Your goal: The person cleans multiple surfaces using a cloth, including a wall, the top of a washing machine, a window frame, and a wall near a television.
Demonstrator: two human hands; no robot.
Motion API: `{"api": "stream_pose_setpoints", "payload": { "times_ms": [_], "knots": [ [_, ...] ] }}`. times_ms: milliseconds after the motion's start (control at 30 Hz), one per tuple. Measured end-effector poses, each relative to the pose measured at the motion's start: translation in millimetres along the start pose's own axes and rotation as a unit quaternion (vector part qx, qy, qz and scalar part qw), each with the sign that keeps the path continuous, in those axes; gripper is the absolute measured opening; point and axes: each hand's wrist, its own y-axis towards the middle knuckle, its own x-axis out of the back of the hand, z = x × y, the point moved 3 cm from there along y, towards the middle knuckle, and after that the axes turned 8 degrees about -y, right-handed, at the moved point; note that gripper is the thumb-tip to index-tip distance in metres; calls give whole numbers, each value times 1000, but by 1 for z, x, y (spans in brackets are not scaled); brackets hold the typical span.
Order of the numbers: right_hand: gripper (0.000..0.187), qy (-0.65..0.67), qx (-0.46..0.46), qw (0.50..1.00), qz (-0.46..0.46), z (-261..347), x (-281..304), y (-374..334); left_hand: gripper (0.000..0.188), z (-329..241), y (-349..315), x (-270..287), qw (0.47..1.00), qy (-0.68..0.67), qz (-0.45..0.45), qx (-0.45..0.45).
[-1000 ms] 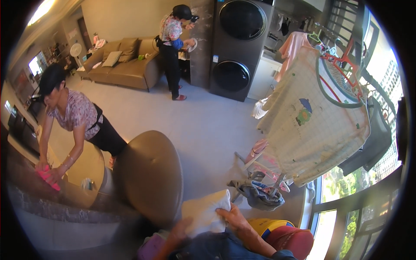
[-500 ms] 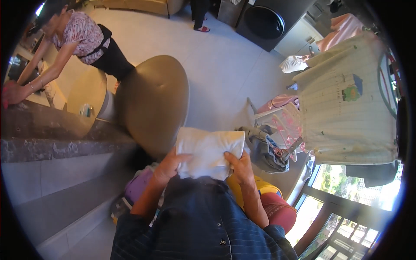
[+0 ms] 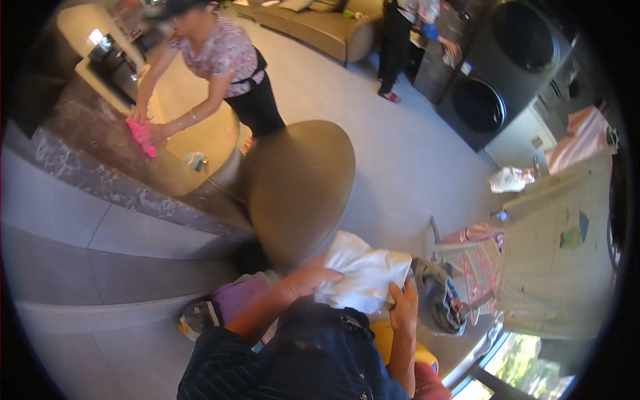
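A white folded cloth [image 3: 363, 270] is held up in front of my body, its top edge uneven. At its left side, my left hand [image 3: 308, 277] grips it with the thumb lying on top. Round its lower right corner closes my right hand [image 3: 403, 303], the thumb on the near face. Beyond the cloth stands a large brown rounded seat [image 3: 307, 183], apart from my hands.
At left, a person wipes a dark marble counter [image 3: 80, 127] with a pink cloth [image 3: 141, 135]. Another person stands by stacked dark machines [image 3: 477, 105]. Hanging clothes [image 3: 557, 247] and a grey garment [image 3: 437, 293] are on the right. A purple item [image 3: 243, 295] lies by my left arm.
The view has turned left, so the room appears shifted right and down. Between my hands, the cloth has tilted and its top edge looks less flat. Both hands keep hold.
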Motion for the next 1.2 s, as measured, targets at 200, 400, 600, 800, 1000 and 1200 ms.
{"api": "stream_pose_setpoints", "payload": {
  "times_ms": [200, 400, 600, 800, 1000, 1200],
  "knots": [
    [48, 110, -147, 982, 35, -32, 15, 20, 56, -21, -9, -14, 999, 13, 37, 17],
    [59, 191, -195, 956, 110, -33, 0, 17, 51, -18, -5, -5, 998, 55, 21, -6],
    [54, 48, -193, 973, 118, -41, 6, 28, 51, -16, 0, 1, 995, 98, 5, 18],
    [36, -124, -198, 971, 55, -11, -20, 30, 49, -22, -1, 28, 996, 89, -13, 17],
    [32, -61, -63, 996, 5, -21, -27, 40, 50, -24, 14, 38, 998, 43, -36, 21],
    [26, -179, -16, 984, -11, -1, -37, 40, 55, -22, 36, 52, 996, 70, -29, 43]
  ]
}}
